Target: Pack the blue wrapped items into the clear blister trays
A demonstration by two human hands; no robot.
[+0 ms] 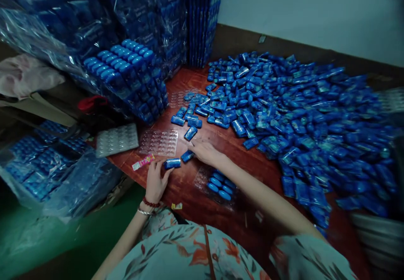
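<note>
My left hand (156, 181) rests at the near edge of the red-brown table (189, 185), fingers closed on a small blue packet (172, 163). Just right of it, my right hand (203, 150) lies palm down, its fingertips on another blue packet (187, 156). Below my right forearm sits a clear blister tray (217, 185) with several blue packets set in its pockets. A wide heap of loose blue packets (303, 116) covers the table's right side.
An empty clear tray (158, 142) and a frosted tray (117, 139) lie left of my hands. Filled stacks of blue packets (129, 76) and plastic-wrapped bundles (47, 170) crowd the left. A pink wrapper (143, 161) lies by my left hand.
</note>
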